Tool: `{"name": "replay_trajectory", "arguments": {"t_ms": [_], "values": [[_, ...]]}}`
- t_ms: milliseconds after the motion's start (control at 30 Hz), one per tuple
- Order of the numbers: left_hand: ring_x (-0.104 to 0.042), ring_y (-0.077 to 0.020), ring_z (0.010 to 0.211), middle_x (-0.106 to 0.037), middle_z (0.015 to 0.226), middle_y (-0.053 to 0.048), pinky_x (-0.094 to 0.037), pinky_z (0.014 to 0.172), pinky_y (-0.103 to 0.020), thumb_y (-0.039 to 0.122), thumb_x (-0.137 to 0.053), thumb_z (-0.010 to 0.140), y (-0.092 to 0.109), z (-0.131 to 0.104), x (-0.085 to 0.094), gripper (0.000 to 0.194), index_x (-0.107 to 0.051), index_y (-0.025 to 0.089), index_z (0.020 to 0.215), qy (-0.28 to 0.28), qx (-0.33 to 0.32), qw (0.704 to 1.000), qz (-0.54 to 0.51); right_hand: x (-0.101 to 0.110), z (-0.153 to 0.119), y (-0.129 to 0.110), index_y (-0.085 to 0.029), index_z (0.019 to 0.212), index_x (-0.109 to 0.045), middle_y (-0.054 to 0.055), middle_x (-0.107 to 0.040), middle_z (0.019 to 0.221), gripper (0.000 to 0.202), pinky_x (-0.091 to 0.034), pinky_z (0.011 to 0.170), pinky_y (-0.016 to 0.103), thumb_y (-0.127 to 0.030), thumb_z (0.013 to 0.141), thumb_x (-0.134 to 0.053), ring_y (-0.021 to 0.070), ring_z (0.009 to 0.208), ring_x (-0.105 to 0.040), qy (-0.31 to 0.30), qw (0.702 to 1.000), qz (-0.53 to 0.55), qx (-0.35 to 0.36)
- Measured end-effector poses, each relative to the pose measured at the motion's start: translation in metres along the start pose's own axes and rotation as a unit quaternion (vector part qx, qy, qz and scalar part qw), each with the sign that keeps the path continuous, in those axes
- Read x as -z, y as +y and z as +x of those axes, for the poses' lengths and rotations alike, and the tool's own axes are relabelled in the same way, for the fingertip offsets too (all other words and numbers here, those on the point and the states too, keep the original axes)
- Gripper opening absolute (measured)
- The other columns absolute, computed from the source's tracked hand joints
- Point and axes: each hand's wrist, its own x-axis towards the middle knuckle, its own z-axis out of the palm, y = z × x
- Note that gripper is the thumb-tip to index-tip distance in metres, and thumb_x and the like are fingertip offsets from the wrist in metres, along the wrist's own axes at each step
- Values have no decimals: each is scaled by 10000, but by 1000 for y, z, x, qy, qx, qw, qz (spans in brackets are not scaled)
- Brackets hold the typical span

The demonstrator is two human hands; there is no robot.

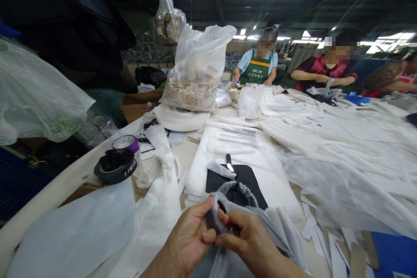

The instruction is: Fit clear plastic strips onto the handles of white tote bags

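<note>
Head view: your left hand (pixel 189 236) and right hand (pixel 247 236) pinch closed on the thin plastic bag (pixel 224 208), just in front of the black pouch (pixel 236 182). Judged light, limp, slippery; hold it by its gathered edge.
</note>
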Motion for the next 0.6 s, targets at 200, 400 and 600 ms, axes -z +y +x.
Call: {"name": "replay_trajectory", "arguments": {"t_ms": [200, 400, 600], "values": [[-597, -114, 559, -624, 748, -118, -215, 292, -111, 172, -501, 853, -6, 6, 7, 164, -599, 60, 784, -21, 2, 999, -27, -2, 1, 5, -185, 606, -536, -40, -486, 604, 169, -368, 566, 217, -283, 689, -644, 119, 604, -459, -10, 999, -11, 29], [-530, -113, 633, -600, 760, -56, -254, 373, -147, 370, -607, 763, -8, 2, 23, 271, -633, 111, 838, -53, -119, 968, 216, 15, 0, -12, -199, 624, -485, -50, -465, 641, 128, -336, 583, 222, -201, 727, -560, 111, 627, -437, -39, 992, -102, 70], [-392, -106, 512, -484, 559, 41, -208, 448, -209, 339, -707, 639, -33, -13, 71, 234, -553, 176, 708, -31, -128, 823, 552, 36, -5, -20, -198, 558, -346, -62, -325, 578, 277, -241, 521, 237, -220, 695, -585, 99, 567, -330, -25, 982, -189, 5]]}}
